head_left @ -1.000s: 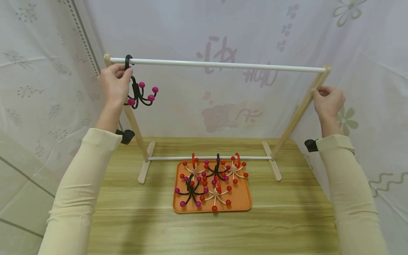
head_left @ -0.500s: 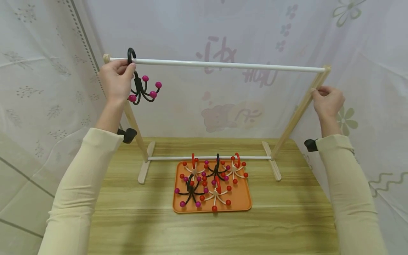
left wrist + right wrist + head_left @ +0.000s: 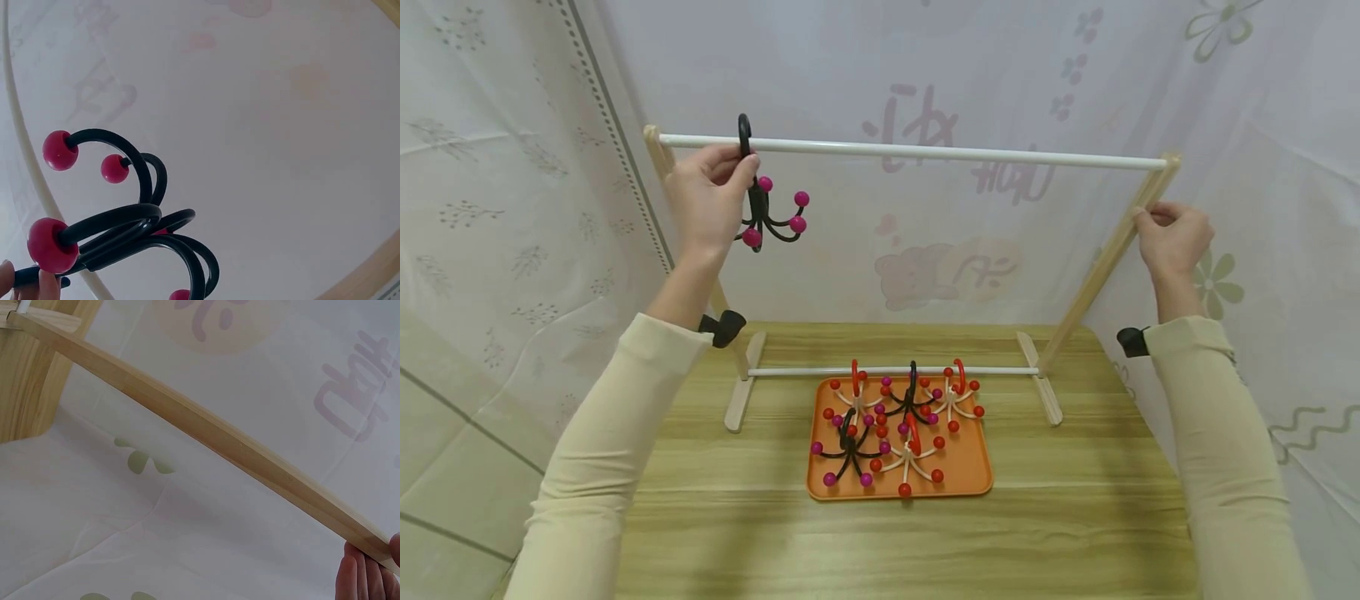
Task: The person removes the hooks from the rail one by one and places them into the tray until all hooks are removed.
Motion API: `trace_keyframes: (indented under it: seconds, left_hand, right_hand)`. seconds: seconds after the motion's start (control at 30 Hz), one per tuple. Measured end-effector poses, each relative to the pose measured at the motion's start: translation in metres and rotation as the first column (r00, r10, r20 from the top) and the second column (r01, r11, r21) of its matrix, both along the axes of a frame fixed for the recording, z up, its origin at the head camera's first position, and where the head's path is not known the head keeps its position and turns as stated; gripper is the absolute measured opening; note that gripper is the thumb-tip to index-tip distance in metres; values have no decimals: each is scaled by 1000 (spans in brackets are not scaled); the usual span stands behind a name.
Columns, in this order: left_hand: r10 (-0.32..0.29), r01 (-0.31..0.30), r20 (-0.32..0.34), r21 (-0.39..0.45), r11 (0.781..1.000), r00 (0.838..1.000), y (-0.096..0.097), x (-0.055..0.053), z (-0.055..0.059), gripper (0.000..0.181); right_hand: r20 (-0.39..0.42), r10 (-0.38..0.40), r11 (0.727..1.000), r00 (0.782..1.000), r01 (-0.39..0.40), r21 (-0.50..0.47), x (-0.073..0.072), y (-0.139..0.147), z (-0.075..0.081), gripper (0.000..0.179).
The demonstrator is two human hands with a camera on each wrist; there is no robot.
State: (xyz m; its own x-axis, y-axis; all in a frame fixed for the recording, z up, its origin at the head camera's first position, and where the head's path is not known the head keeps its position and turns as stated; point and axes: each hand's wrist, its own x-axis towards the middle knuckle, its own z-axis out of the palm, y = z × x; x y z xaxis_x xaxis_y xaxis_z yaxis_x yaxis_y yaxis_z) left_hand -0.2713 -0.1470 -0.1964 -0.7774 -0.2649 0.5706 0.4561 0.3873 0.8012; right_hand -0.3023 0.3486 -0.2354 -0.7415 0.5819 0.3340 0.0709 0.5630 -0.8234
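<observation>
My left hand pinches the shank of a black multi-arm hanging hook with pink balls on its arm tips. Its curved top rises above the white top rod of a wooden rack, overlapping the rod near its left end in the head view. In the left wrist view the black arms spread out, and only fingertips show at the lower left. My right hand holds the rack's right wooden post below the top corner; the right wrist view shows fingers against that post.
An orange tray on the wooden table carries several similar hooks, black with purple balls and cream with red balls. The rack's lower white rod runs behind it between two wooden feet. Patterned white cloth hangs behind and at the sides.
My left hand has carried the black hook to the right along the top rod, after raising its curved top a little. The right hand and the tray stay put.
</observation>
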Motion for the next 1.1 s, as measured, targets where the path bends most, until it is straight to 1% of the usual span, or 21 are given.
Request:
trace_keyframes:
  seconds: [0.03,0.17,0.2,0.3,0.4,0.43,0.67,0.77,0.83,1.0,1.03,1.1]
  left_hand:
    - [-10,10,-6,-2,1000,1000,2,1,0,27]
    - [-31,30,-28,-54,998,999,12,6,-4,27]
    - [-43,41,-41,-57,998,998,16,7,-6,27]
    - [-88,84,-72,-63,995,994,26,11,-13,26]
    - [-152,148,-99,-46,988,983,37,15,-21,23]
    - [-169,165,-99,-47,985,981,41,17,-23,22]
    - [-252,245,-85,-87,966,964,71,48,-24,16]
    - [-290,282,-80,-98,954,954,80,52,-30,15]
    - [-315,308,-71,-99,946,946,85,50,-38,15]
    - [-374,366,-56,-116,923,926,100,39,-68,15]
    - [-387,379,-54,-118,918,920,104,38,-74,15]
    - [-419,412,-44,-117,904,907,113,41,-82,14]
  right_hand:
    - [-2,0,1000,1000,0,-4,0,0,0,40]
    - [-12,-1,1000,1000,1,-10,1,-1,0,39]
    - [-12,-5,1000,1000,5,-5,1,-1,0,39]
    - [-14,-6,1000,1000,6,5,1,0,-1,40]
    - [-10,-6,1000,1000,6,5,1,-1,-1,40]
    - [-11,-4,1000,1000,4,-2,2,-1,-1,40]
    - [-10,-4,1000,1000,4,-6,2,-1,-2,41]
    - [-9,-5,1000,1000,5,1,2,-1,-2,41]
    - [-7,-6,1000,1000,6,6,2,-1,-2,41]
    - [-12,-9,1000,1000,10,13,2,-1,-2,41]
    - [-14,-10,1000,1000,10,16,2,-1,-2,41]
    - [-17,-10,1000,1000,11,21,2,-1,-2,41]
